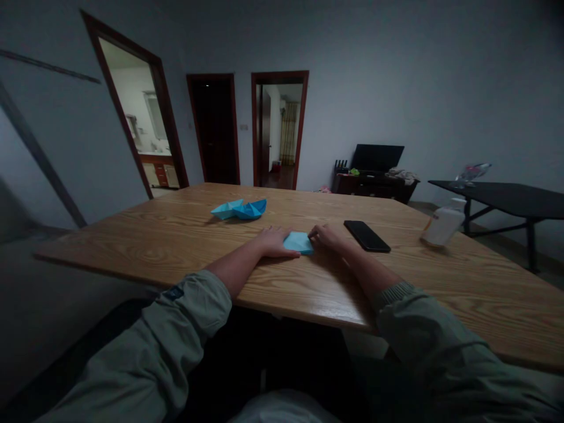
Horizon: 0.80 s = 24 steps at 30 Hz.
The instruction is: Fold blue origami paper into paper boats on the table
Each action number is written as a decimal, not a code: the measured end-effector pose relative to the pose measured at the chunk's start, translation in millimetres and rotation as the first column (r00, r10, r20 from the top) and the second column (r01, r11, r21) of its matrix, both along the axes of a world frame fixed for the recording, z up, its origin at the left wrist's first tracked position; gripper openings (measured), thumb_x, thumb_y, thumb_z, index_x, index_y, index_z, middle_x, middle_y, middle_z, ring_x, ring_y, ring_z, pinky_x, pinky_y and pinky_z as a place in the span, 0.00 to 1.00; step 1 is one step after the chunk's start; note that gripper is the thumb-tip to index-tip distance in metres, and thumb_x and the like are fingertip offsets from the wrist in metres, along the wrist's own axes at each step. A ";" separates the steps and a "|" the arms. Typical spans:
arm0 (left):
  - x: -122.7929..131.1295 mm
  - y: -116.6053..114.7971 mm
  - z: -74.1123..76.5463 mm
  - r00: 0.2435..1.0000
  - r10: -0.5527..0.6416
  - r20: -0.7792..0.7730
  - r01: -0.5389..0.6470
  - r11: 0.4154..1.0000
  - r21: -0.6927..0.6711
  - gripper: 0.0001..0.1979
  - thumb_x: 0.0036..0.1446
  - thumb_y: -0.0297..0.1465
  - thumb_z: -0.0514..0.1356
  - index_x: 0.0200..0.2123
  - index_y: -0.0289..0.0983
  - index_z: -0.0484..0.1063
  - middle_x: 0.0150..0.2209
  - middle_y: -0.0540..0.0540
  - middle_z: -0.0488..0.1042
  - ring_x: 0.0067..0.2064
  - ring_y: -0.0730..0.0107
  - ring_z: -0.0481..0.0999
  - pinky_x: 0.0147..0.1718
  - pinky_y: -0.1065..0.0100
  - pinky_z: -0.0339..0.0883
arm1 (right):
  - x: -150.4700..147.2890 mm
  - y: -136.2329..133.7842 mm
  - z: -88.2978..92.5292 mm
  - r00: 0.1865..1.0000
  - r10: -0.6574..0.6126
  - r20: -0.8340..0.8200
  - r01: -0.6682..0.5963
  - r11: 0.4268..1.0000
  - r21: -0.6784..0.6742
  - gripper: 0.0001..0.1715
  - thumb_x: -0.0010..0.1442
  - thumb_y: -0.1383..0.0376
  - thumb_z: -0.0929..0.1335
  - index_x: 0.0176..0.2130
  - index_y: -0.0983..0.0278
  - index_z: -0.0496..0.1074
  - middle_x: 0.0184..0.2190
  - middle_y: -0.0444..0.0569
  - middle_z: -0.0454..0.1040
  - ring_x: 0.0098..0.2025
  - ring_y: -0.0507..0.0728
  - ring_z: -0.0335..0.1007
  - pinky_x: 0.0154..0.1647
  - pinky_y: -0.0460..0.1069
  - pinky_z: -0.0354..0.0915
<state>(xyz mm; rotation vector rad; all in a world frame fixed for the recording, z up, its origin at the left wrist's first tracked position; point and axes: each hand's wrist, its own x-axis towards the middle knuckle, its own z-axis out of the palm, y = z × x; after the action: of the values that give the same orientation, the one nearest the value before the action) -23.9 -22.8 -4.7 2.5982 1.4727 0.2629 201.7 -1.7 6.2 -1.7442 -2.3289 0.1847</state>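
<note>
A small light blue folded paper [298,242] lies on the wooden table [176,235] between my two hands. Spread over its left side, my left hand [275,242] rests with its fingers apart, pressing the paper against the tabletop. My right hand [326,236] is at the paper's right edge, its fingers curled together on that edge. Beyond my left hand sit two folded paper boats touching each other, a light blue one [225,209] and a darker blue one [250,210].
A black phone [366,236] lies right of my right hand. Farther right stands a whitish bottle [445,223], slightly blurred. Behind the table are a dark cabinet with a screen [378,158] and a black table [511,197].
</note>
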 end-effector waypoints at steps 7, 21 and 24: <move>5.8 -10.3 6.0 0.994 -0.072 0.077 0.065 0.994 0.082 0.39 0.47 0.55 0.57 0.61 0.46 0.60 0.55 0.44 0.71 0.52 0.54 0.71 0.47 0.63 0.62 | -2.4 0.3 -0.7 0.977 0.090 -0.194 -0.084 0.996 0.040 0.18 0.59 0.68 0.62 0.45 0.62 0.77 0.47 0.52 0.76 0.49 0.58 0.70 0.49 0.48 0.61; -18.0 31.3 11.8 0.431 0.001 0.903 -0.259 0.958 0.122 0.17 0.58 0.42 0.53 0.26 0.35 0.67 0.21 0.52 0.63 0.25 0.74 0.62 0.26 0.72 0.56 | -13.3 -0.6 -1.8 0.514 -0.013 -0.857 0.023 1.000 -0.002 0.27 0.56 0.50 0.67 0.48 0.65 0.72 0.46 0.54 0.76 0.44 0.58 0.73 0.43 0.51 0.68; -23.5 42.2 6.8 0.249 0.042 0.967 -0.113 0.994 -0.014 0.15 0.55 0.42 0.56 0.27 0.35 0.68 0.22 0.52 0.66 0.25 0.75 0.64 0.25 0.73 0.59 | -10.9 3.8 -5.0 0.481 -0.004 -0.877 0.036 0.999 0.015 0.22 0.57 0.52 0.67 0.43 0.66 0.74 0.41 0.53 0.78 0.39 0.58 0.74 0.39 0.51 0.70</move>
<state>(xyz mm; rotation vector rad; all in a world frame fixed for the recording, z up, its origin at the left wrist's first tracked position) -47.3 19.4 2.1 1.5912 1.0037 1.6101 190.9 2.0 1.1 -1.1719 -1.4904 0.8258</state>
